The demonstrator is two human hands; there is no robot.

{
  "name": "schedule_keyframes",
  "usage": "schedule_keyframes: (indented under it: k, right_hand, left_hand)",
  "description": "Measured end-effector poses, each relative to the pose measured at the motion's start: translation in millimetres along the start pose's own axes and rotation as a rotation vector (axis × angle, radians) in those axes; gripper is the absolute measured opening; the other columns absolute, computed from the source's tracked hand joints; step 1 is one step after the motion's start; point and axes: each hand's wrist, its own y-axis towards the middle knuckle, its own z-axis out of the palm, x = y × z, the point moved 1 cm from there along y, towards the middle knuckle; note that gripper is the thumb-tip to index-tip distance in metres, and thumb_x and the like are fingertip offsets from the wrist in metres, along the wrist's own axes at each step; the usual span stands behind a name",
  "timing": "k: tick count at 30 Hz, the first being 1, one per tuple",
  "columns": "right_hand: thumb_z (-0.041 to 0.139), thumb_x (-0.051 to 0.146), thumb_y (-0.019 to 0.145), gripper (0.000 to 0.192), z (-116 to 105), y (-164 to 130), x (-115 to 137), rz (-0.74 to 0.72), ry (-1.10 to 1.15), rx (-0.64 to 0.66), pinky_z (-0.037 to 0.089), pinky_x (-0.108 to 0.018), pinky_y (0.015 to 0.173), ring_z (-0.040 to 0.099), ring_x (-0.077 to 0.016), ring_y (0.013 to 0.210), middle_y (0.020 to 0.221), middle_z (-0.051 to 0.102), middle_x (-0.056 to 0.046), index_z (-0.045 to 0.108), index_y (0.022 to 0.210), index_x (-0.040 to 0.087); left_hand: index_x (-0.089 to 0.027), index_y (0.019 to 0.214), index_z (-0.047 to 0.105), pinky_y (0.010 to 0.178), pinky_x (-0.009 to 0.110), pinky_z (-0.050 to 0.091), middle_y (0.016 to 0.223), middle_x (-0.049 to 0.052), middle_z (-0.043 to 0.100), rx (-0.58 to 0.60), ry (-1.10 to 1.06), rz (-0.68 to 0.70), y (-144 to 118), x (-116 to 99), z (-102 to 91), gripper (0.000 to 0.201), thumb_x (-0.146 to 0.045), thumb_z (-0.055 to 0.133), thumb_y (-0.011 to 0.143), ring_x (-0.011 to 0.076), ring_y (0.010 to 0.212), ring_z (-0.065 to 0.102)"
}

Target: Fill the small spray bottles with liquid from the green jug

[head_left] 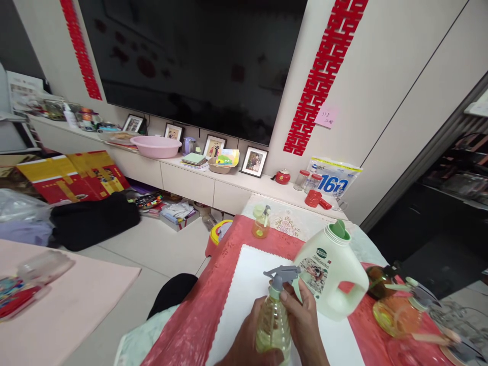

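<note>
My left hand (pixel 249 338) wraps the body of a clear spray bottle (pixel 273 325) filled with yellowish liquid, held upright over a white mat (pixel 244 284). My right hand (pixel 303 323) grips the bottle's neck just under its grey trigger head (pixel 281 276). Right behind the hands stands a white jug (pixel 330 272) with a green cap and a handle. A small yellow spray bottle (pixel 261 222) stands farther back on the table.
The table has a red cloth (pixel 198 315). An orange-tinted spray bottle (pixel 400 312) lies on its side at the right. A low white cabinet (pixel 186 180) with photo frames and a pink basin (pixel 156 146) runs along the wall under a dark TV.
</note>
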Motion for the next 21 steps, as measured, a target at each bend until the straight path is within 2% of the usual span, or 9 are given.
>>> schedule_keyframes:
  k: [6,15,21]
  right_hand:
    - [0.087,0.043,0.072,0.051,2.4,-3.0,-4.6,0.046,0.073,-0.047,0.055,-0.036,0.090,0.063,-0.0275,0.107,0.112,0.064,-0.012,0.066,0.111,0.016]
    - [0.093,0.035,0.065,0.064,-3.1,4.6,-2.1,0.027,-0.062,0.029,0.055,-0.033,0.094,0.064,-0.0263,0.109,0.119,0.063,-0.013,0.063,0.117,0.015]
    - [0.092,0.036,0.066,0.063,-0.3,2.8,7.7,0.030,-0.099,0.051,0.055,-0.035,0.095,0.064,-0.0281,0.109,0.118,0.064,-0.014,0.062,0.117,0.014]
  left_hand:
    - [-0.019,0.136,0.044,0.087,0.042,0.045,0.113,0.012,0.057,-0.012,0.009,-0.002,-2.2,0.2,-0.7,0.102,-0.078,0.078,0.060,0.0281,0.099,0.057]
    - [-0.021,0.137,0.045,0.092,0.045,0.045,0.115,0.012,0.057,-0.029,0.070,-0.019,-2.0,9.7,-5.0,0.102,-0.078,0.079,0.059,0.0305,0.101,0.057]
    - [-0.019,0.138,0.044,0.087,0.042,0.045,0.111,0.011,0.056,-0.001,0.063,-0.001,-1.1,11.2,-4.1,0.102,-0.078,0.078,0.061,0.0275,0.096,0.056]
